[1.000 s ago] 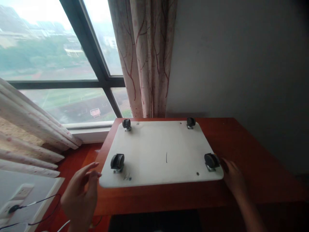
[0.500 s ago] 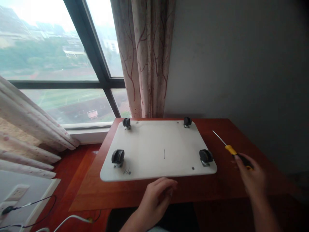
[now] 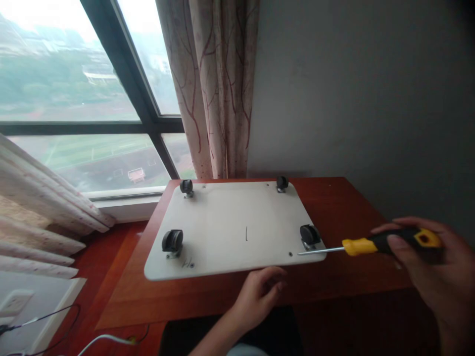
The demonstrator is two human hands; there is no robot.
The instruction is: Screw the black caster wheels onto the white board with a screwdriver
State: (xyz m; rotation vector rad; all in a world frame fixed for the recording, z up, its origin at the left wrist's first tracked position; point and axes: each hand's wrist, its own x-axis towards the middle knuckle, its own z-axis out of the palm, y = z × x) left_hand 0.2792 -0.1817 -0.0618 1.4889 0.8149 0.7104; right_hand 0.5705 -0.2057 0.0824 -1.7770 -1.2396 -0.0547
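A screwdriver [image 3: 358,246] with a yellow and black handle lies across my right hand [image 3: 430,257], its fingers closed around the black part. The shaft points left over the front right corner of a white board [image 3: 226,217], its tip close to a small dark screw hole [image 3: 290,254]. Whether the tip touches the board I cannot tell. My left hand [image 3: 261,294] is at the board's front edge, fingers loosely bent, a gap between thumb and forefinger, nothing in it. Black casters stand at the board's corners: front right [image 3: 309,235], front left [image 3: 172,241], back right [image 3: 282,183], back left [image 3: 186,186].
The board lies on a reddish-brown wooden table [image 3: 122,301]. Behind are a curtain [image 3: 211,89] and a grey wall [image 3: 334,89]. A window [image 3: 74,84] fills the left. Cables [image 3: 107,337] run low at the left near a wall socket [image 3: 17,302].
My right hand has swung the screwdriver level, bringing its tip left and down to the board's front right corner. My left hand has shifted slightly right. The view has turned a little right.
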